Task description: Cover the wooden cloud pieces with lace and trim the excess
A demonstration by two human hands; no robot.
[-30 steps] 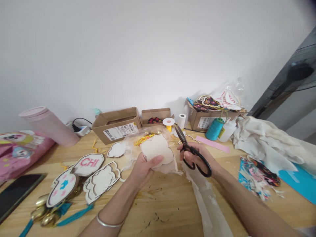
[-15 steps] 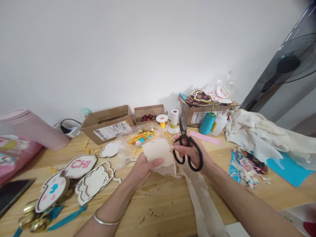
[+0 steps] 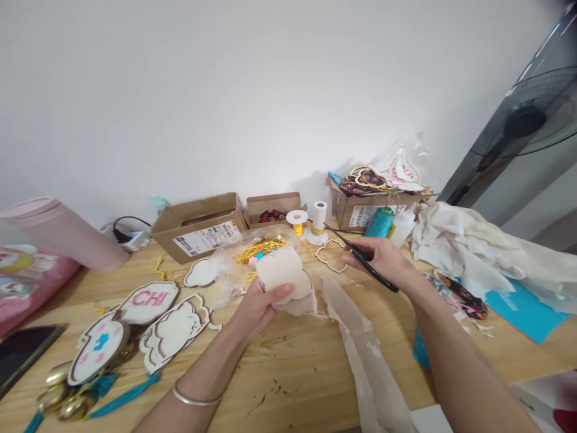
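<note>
White and pink, the CHI plaque (image 3: pixel 148 302) lay at the left on the table (image 3: pixel 297 397), apart from the left hand (image 3: pixel 259 310). That hand was clamped on the lower edge of the cream panel (image 3: pixel 286 270), thumb over the near face, most of the panel standing above and right of the grip. A cloth strip (image 3: pixel 367 349) trailed between the forearms. Beyond it, the right hand (image 3: pixel 387 258) was closed round the scissors (image 3: pixel 376 275), their blades apart from the panel.

1 cream scalloped piece (image 3: pixel 286 273), its lower edge trailing ragged cloth (image 3: pixel 298 308), is held tilted, apart from slanting black scissors (image 3: pixel 366 263).
</note>
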